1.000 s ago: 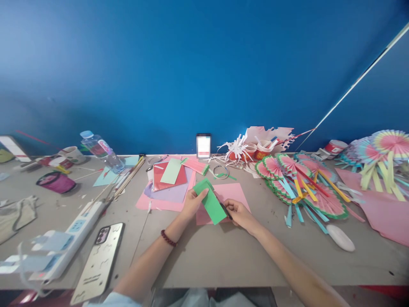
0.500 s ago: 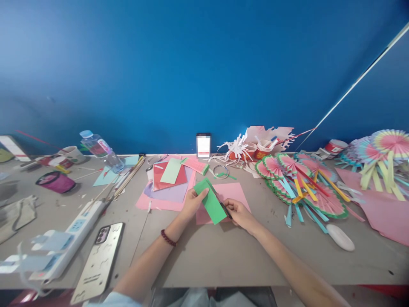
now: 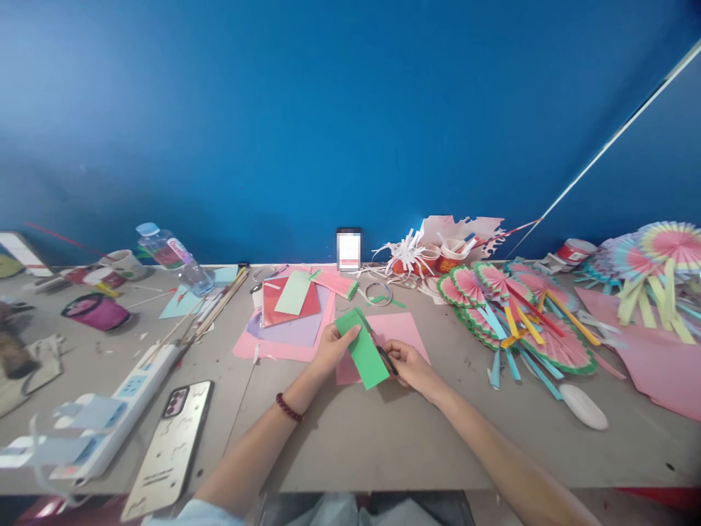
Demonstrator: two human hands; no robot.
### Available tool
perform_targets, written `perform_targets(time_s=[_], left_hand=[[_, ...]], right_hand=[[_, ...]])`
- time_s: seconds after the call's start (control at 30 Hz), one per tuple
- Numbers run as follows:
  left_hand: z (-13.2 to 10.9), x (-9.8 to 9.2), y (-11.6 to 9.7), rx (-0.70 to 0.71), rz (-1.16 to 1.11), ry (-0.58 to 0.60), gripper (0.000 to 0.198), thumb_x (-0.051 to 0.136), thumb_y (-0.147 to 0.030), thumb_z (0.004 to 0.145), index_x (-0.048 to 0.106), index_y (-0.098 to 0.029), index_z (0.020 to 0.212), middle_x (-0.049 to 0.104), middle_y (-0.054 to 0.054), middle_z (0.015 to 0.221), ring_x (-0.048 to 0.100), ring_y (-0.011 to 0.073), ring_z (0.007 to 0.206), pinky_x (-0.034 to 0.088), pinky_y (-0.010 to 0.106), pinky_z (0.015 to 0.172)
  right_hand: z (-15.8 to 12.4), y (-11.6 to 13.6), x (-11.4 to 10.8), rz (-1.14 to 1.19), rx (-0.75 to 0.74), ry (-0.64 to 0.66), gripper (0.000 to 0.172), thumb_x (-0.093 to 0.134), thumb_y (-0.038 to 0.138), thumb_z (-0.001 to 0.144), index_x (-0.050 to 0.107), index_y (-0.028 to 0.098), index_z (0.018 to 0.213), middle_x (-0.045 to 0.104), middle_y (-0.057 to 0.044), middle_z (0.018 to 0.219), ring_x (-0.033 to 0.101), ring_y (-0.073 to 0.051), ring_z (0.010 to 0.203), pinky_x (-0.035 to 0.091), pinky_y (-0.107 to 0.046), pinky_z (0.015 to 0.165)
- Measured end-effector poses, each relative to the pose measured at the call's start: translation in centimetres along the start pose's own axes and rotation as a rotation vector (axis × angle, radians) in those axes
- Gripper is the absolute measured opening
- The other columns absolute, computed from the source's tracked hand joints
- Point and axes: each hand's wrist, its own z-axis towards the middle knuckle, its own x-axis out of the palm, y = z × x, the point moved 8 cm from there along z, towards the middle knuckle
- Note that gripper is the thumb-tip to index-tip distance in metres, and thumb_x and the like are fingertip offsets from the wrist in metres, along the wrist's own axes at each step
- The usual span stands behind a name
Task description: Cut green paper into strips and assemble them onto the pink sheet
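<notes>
Over the middle of the bench, in the head view, the left hand is holding a piece of green paper, apparently raised above a pink sheet. Its grip is pinching firmly, thumb lying on the upper face and fingers tucking underneath. The right hand is curling its grip round dark scissors, or so the tool appears; the blades are lying along the paper's right-hand long side, but how far apart they are standing is too small to tell.

For a true cut, the left hand should probably be holding the paper taut, thumb well back from the line, while the scissors are taking long, even strokes parallel to that side. The unsupported lower end could be flexing and letting the line wander.

Open room is lying mainly toward the person, where grey surface is stretching between the arms to the front edge. Beyond the paper, a pale ring and an upright phone are sitting before the wall. Paper fans are spreading right of the right hand, apart from it. A silver phone is apparently overhanging the front edge, where the left elbow could be catching it.
</notes>
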Motion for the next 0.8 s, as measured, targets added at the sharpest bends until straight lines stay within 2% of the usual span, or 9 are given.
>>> perform_targets(time_s=[0.27, 0.43, 0.53, 0.67, 0.73, 0.8], left_hand=[[0.3, -0.2, 0.5, -0.008, 0.000, -0.009, 0.047, 0.084, -0.059, 0.054, 0.070, -0.015, 0.065, 0.071, 0.007, 0.064, 0.063, 0.0183, 0.057, 0.052, 0.029, 0.057], [0.2, -1.0, 0.1, 0.040, -0.016, -0.096, 0.043, 0.083, -0.055, 0.058, 0.066, -0.016, 0.063, 0.069, 0.005, 0.063, 0.063, 0.0181, 0.059, 0.050, 0.029, 0.059], [0.4, -1.5, -0.2, 0.055, -0.047, -0.134, 0.040, 0.082, -0.052, 0.060, 0.064, -0.017, 0.062, 0.066, 0.002, 0.062, 0.063, 0.0174, 0.060, 0.049, 0.028, 0.061], [0.9, -3.5, -0.4, 0.069, -0.186, -0.243, 0.036, 0.082, -0.044, 0.057, 0.056, -0.019, 0.059, 0.056, -0.004, 0.053, 0.052, 0.0112, 0.052, 0.043, 0.024, 0.054], [1.3, -4.5, -0.1, 0.018, -0.289, -0.288, 0.035, 0.078, -0.042, 0.057, 0.051, -0.020, 0.057, 0.049, -0.005, 0.049, 0.047, 0.0098, 0.047, 0.039, 0.024, 0.048], [1.6, -4.6, -0.1, -0.031, -0.388, -0.210, 0.030, 0.072, -0.038, 0.060, 0.049, -0.020, 0.056, 0.045, -0.005, 0.046, 0.041, 0.0088, 0.042, 0.034, 0.024, 0.044]], right_hand=[[-0.1, 0.4, -0.1, 0.013, -0.017, -0.025, 0.048, 0.072, 0.063, 0.065, 0.052, 0.021, 0.076, 0.044, 0.011, 0.053, 0.024, -0.001, 0.035, 0.014, -0.017, 0.034], [0.1, 0.2, -0.4, 0.127, -0.006, -0.040, 0.053, 0.077, 0.063, 0.060, 0.048, 0.021, 0.076, 0.044, 0.012, 0.054, 0.020, 0.000, 0.034, 0.010, -0.017, 0.034], [0.0, 0.5, -0.6, 0.192, -0.042, -0.039, 0.053, 0.075, 0.065, 0.063, 0.048, 0.021, 0.079, 0.051, 0.009, 0.060, 0.026, -0.001, 0.036, 0.016, -0.017, 0.032], [-0.4, 1.4, -1.0, 0.234, -0.085, -0.079, 0.049, 0.078, 0.058, 0.065, 0.050, 0.020, 0.082, 0.058, 0.005, 0.068, 0.036, -0.002, 0.042, 0.023, -0.016, 0.033], [-0.5, 1.7, -1.1, 0.236, -0.089, -0.102, 0.048, 0.080, 0.052, 0.064, 0.050, 0.019, 0.082, 0.058, 0.004, 0.066, 0.037, -0.002, 0.042, 0.024, -0.016, 0.034], [-0.4, 1.6, -1.3, 0.232, -0.091, -0.129, 0.046, 0.080, 0.048, 0.064, 0.050, 0.019, 0.084, 0.059, 0.005, 0.066, 0.038, -0.002, 0.041, 0.025, -0.016, 0.034]])
